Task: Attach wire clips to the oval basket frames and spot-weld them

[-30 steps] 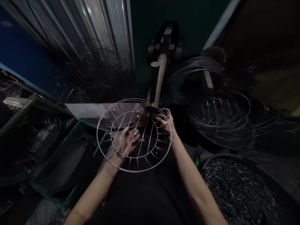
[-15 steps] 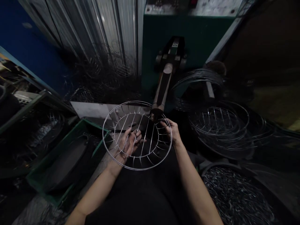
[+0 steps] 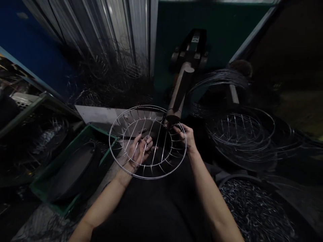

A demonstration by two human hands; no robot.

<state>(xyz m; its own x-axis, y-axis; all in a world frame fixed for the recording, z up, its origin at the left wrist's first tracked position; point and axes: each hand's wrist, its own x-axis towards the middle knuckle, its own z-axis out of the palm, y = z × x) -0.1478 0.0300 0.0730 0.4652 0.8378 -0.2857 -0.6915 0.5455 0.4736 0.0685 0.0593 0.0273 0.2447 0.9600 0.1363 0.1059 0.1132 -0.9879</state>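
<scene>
A round wire rack (image 3: 152,166) with a double outer ring, a smaller inner ring, parallel bars and short spokes is tilted in front of me. Its far right side meets the tip of a thick metal machine arm (image 3: 178,94). My right hand (image 3: 187,136) is closed at the rack's right edge, thumb and fingers pinched by the rim close to that tip. Behind the bars, seen through them, my left hand (image 3: 140,149) has its fingers curled palm up. Whatever lies in those fingers is too dark to make out.
A green crate (image 3: 64,210) with a dark round pan stands at left. On the right are stacked wire racks (image 3: 237,131), a coil of wire (image 3: 222,79) and a tub of short bent wire pieces (image 3: 254,211). A pale flat board (image 3: 98,116) lies behind the rack.
The view has shifted slightly, so the machine arm appears a little further right. The rack has turned or shifted slightly against the tip. Both hands keep nearly the same places.
</scene>
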